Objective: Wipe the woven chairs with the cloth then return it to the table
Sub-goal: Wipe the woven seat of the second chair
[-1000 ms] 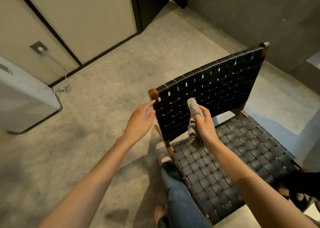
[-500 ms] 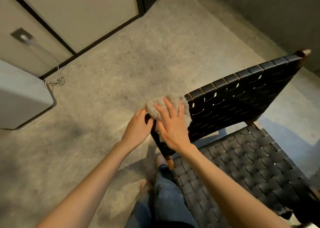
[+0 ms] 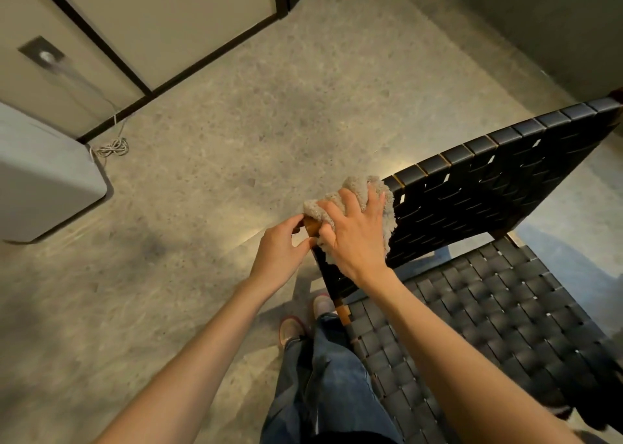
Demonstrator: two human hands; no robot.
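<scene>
At the top near corner of the chair back [image 3: 488, 187], right hand [image 3: 354, 234] lies spread over the cloth [image 3: 357, 187], fingers fairly straight, palm pressing it flat against the weave and rail. Not a fist grip, more a flat push. Cloth is bunched, draped over the corner, part hanging down the front of the back under the palm.

Left hand [image 3: 279, 254] is just beside it, fingers and thumb curled round the wooden post [image 3: 312, 226] at that corner, likely bracing the chair.

Cloth looks fluffy, soft and light. It will fold and crumple under any pressure and won't slip much on the straps. Best held by a bunched handful in the middle so no edge trails. The loose lower edge could snag in the gaps between straps.

Seat [image 3: 505, 325] is below and right, same black weave, nothing on it where visible. Person's jeans [image 3: 323, 376] and shoes [image 3: 293, 329] stand beside the seat edge. Floor [image 3: 269, 106] is speckled concrete. Grey unit [image 3: 43, 180] far left, coiled cord [image 3: 113, 147] beside it. No table in view. Wiping looks early.
</scene>
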